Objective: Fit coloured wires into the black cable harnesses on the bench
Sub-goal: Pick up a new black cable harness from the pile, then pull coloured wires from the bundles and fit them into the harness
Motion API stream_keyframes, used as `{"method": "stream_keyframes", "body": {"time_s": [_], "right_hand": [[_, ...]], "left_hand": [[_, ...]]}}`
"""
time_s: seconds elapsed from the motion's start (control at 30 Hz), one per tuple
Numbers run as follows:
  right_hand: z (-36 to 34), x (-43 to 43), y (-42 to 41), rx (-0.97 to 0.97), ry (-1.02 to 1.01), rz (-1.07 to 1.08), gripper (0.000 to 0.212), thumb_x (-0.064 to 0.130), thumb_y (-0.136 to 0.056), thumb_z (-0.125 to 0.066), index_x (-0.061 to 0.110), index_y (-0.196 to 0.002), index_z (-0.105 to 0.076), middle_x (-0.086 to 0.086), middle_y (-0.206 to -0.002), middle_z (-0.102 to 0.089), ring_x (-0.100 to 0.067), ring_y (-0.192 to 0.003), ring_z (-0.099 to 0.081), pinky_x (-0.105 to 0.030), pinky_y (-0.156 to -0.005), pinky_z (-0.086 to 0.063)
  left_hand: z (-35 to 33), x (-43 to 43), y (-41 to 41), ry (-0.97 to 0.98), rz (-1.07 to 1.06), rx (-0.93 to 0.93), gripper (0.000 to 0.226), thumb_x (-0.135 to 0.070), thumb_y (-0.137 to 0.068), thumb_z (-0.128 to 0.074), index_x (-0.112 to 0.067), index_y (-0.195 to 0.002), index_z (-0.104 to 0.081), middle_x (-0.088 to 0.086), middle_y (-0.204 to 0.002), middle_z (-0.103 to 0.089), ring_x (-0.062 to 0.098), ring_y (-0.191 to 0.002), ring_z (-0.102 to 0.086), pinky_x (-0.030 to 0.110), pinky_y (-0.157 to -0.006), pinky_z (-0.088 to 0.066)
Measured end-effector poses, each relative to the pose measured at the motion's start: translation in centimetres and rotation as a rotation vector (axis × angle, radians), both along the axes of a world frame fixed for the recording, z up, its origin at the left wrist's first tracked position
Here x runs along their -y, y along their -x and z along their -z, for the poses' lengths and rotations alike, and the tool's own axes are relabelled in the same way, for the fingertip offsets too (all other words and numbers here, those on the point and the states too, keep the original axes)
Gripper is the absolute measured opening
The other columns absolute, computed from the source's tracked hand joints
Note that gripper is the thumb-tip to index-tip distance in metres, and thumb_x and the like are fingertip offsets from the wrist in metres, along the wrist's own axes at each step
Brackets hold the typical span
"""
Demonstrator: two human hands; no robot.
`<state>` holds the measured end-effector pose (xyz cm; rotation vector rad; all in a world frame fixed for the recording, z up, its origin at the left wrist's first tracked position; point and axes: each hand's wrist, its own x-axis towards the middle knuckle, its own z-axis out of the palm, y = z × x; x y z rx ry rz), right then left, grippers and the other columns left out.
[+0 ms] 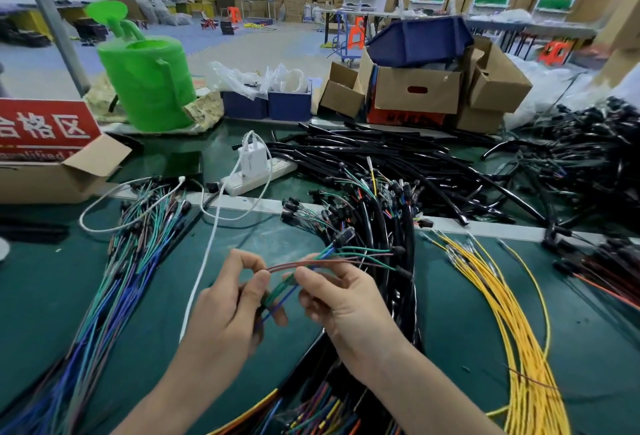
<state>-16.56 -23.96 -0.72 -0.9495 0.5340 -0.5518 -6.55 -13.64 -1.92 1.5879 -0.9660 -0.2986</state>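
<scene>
L hand (230, 299) & R hand (337, 299) pinch wire bundle (311, 263); axis runs near-left to far-right above surface (52, 296).

Bare left hand (225, 310) and right hand (346, 306)
Uncovered all the way — left forearm (166, 396) and right forearm (426, 386) bare to the view's bottom edge.

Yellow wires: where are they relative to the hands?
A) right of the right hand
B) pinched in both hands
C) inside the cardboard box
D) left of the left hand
A: the yellow wires fan across the bench to the right of the right hand, untouched. That hand and the left hand pinch thin coloured wires of green, blue and red-brown instead.
</scene>
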Motion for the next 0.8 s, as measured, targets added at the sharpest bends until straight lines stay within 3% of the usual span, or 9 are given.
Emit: {"method": "stream_keyframes", "body": {"time_s": [0.13,0.27,0.4,0.5,0.63,0.7,0.8], "right_hand": [[-0.5,0.5,0.2,0.119,-0.105,0.038,0.025,-0.007,-0.073,-0.064,0.007,-0.092,-0.055,-0.009,-0.068,-0.065,-0.014,-0.049,-0.06,-0.017,-0.047,-0.049],[-2.5,3.5,1.3,0.229,-0.169,0.207,0.012,0.002,-0.074,-0.061,0.007,-0.084,-0.055,-0.014,-0.072,-0.066,-0.017,-0.051,-0.063,-0.019,-0.049,-0.053],[-4.1,6.0,3.4,0.24,-0.083,0.267,0.013,0.019,-0.081,-0.058,0.006,-0.084,-0.058,-0.016,-0.075,-0.071,-0.019,-0.055,-0.065,-0.021,-0.049,-0.053],[-4.4,6.8,4.3,0.187,0.029,0.275,0.01,0.014,-0.095,-0.047,0.009,-0.102,-0.053,-0.018,-0.078,-0.072,-0.021,-0.054,-0.065,-0.022,-0.049,-0.053],[-4.9,7.7,5.0,0.145,0.134,0.288,0.017,0.006,-0.1,-0.038,0.017,-0.112,-0.042,-0.018,-0.074,-0.071,-0.021,-0.048,-0.06,-0.021,-0.043,-0.047],[-5.7,8.9,5.4,0.102,0.174,0.314,0.016,0.005,-0.099,-0.038,0.017,-0.109,-0.041,-0.015,-0.068,-0.07,-0.018,-0.044,-0.056,-0.02,-0.041,-0.042],[-8.1,11.9,5.6,0.07,0.233,0.328,0.013,0.004,-0.099,-0.039,0.016,-0.101,-0.041,-0.013,-0.064,-0.07,-0.016,-0.047,-0.059,-0.018,-0.046,-0.046]], "left_hand": [[0.0,-1.0,-1.1,-0.017,0.058,-0.047,0.009,-0.04,-0.083,-0.045,-0.035,-0.079,-0.051,0.013,-0.058,-0.064,0.017,-0.035,-0.039,0.017,-0.036,-0.029],[-0.1,-2.9,-2.7,-0.073,0.145,0.021,0.02,-0.032,-0.083,-0.05,-0.032,-0.082,-0.069,0.01,-0.054,-0.058,0.01,-0.039,-0.035,0.016,-0.039,-0.026],[-0.2,-4.8,-4.0,-0.126,0.134,0.181,0.021,-0.024,-0.081,-0.056,-0.034,-0.083,-0.074,0.004,-0.055,-0.059,0.012,-0.045,-0.044,0.027,-0.047,-0.034],[0.1,-5.7,-4.8,-0.165,0.088,0.289,0.009,-0.03,-0.084,-0.065,-0.033,-0.088,-0.072,-0.004,-0.055,-0.059,0.021,-0.05,-0.049,0.03,-0.052,-0.036],[0.8,-7.1,-6.5,-0.234,0.04,0.348,0.018,-0.046,-0.082,-0.062,-0.032,-0.089,-0.072,-0.005,-0.056,-0.06,0.015,-0.045,-0.047,0.026,-0.045,-0.036],[1.1,-7.6,-7.3,-0.281,0.063,0.346,0.006,-0.034,-0.084,-0.067,-0.031,-0.087,-0.072,-0.005,-0.054,-0.061,0.01,-0.045,-0.049,0.02,-0.044,-0.037],[1.2,-6.7,-6.9,-0.334,0.22,0.295,0.017,-0.023,-0.085,-0.06,-0.034,-0.09,-0.073,-0.001,-0.055,-0.063,0.011,-0.043,-0.048,0.025,-0.042,-0.035]]}}
